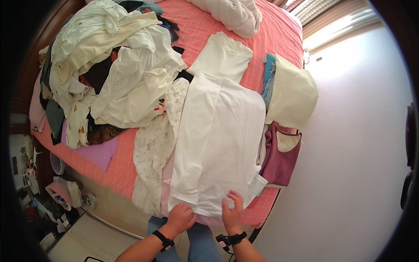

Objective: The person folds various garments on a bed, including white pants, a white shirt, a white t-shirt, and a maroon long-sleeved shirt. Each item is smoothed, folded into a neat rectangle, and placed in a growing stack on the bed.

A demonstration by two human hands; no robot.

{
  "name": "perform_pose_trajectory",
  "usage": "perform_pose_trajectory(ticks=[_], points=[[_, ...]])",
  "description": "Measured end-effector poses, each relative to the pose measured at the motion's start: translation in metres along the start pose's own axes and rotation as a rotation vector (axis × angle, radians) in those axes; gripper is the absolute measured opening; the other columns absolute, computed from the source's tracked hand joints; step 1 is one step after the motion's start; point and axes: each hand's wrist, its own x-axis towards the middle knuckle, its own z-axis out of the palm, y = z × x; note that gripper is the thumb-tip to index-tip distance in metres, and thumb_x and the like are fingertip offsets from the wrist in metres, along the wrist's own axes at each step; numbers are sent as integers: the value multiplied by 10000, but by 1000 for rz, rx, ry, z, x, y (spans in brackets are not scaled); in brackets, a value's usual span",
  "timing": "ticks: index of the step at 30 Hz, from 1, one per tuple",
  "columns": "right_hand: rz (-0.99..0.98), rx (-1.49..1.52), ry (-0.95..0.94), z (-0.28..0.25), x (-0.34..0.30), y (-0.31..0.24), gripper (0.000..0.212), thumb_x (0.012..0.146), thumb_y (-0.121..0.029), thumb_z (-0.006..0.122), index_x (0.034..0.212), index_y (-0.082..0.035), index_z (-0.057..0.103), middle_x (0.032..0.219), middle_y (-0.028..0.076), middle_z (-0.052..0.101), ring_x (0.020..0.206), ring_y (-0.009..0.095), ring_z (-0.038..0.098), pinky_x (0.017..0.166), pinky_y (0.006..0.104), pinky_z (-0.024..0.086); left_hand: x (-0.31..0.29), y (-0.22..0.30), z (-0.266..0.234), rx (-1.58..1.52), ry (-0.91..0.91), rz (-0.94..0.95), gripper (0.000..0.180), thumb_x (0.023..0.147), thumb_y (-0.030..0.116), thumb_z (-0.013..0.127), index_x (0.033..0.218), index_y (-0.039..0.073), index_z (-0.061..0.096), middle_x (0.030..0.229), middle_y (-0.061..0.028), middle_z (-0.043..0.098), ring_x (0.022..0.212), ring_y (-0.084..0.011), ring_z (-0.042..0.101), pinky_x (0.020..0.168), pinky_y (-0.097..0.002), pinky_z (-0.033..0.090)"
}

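Observation:
A white long-sleeved shirt (235, 118) lies spread on the bed, its left side and sleeve folded lengthwise over the body. At the shirt's near left corner, my left hand (181, 217) has its fingers curled closed on the edge. My right hand (232, 210) is at the near edge further right, its fingers apart and bent, with nothing seen in them. A pale patterned garment (150, 161) lies along the shirt's left side. Some pale pink cloth (166, 192) shows beneath the shirt.
A large heap of clothes (126, 83) covers the bed's left. Another white garment (222, 56) lies beyond the shirt. At the right edge are folded cream cloth (292, 91) and a folded maroon top (281, 161), beside a white wall (349, 153). A rolled quilt (235, 17) lies at the far end.

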Motion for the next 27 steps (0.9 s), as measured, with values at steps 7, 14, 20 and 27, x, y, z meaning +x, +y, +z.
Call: perform_pose_trajectory(ticks=[7, 14, 20, 27], points=[[566, 369, 139, -66, 23, 106, 526, 946, -183, 795, 1339, 84, 567, 1292, 171, 669, 1121, 215, 645, 964, 363, 513, 53, 47, 37, -218, -29, 53, 205, 817, 209, 792, 776, 65, 652, 792, -109, 637, 763, -327, 642, 697, -440, 519], [573, 615, 310, -69, 25, 78, 249, 974, -138, 696, 1140, 47, 691, 1047, 88, 747, 922, 159, 673, 809, 318, 539, 145, 85, 70, -354, -14, -14, 242, 875, 238, 815, 993, 57, 707, 987, -123, 716, 889, -294, 694, 762, -396, 571], [-15, 207, 62, -65, 27, 15, 239, 954, -118, 714, 1129, 45, 700, 1113, 142, 762, 1007, 265, 729, 902, 381, 562, 157, 96, 56, -876, -282, -157, 646, 861, 304, 868, 1382, 56, 575, 1299, -74, 655, 1213, -205, 610, 1060, -368, 473], [176, 310, -446, -73, 66, 31, 235, 990, -168, 715, 1194, -58, 759, 1423, 188, 651, 1205, 303, 692, 982, 384, 568, 117, 68, 85, -1217, 5, -624, 554, 1044, 272, 659, 1515, 37, 486, 1448, -98, 588, 1345, -213, 551, 1134, -345, 430]])
